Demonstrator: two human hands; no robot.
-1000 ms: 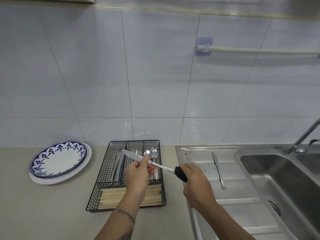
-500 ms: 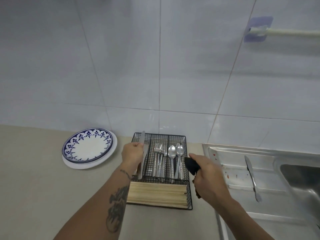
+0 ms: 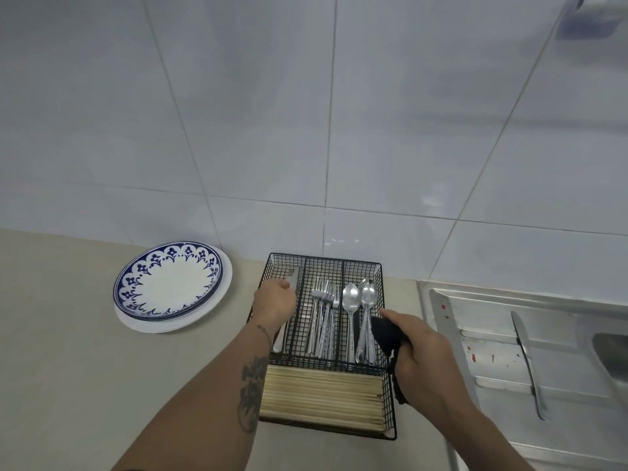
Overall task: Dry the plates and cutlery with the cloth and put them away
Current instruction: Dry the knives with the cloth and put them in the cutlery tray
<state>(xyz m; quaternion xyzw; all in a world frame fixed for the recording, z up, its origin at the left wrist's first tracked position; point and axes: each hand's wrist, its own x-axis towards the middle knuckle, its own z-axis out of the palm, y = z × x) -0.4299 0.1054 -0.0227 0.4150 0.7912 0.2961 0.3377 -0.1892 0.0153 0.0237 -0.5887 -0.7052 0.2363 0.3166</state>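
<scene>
Over the basket's (image 3: 326,341) left compartment, my left hand (image 3: 275,302) gripped a knife (image 3: 291,287); my right hand (image 3: 419,351) clutched the dark cloth (image 3: 387,334). Plates (image 3: 171,287) sat stacked farther left on the table (image 3: 61,351).

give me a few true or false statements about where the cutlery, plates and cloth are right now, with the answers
1. The left hand is at the leftmost compartment of the wire cutlery basket, on a knife there. True.
2. The right hand is empty. False: it grips a dark cloth.
3. The spoons lie in the middle compartment. False: the spoons are in the right compartment; the forks are in the middle one.
4. One knife still lies on the steel draining board beside the sink. True: that knife rests there alone.
5. The stacked plates sit in the sink. False: they sit on the counter, left of the basket.
6. Wooden chopsticks fill the near compartment. True.
</scene>
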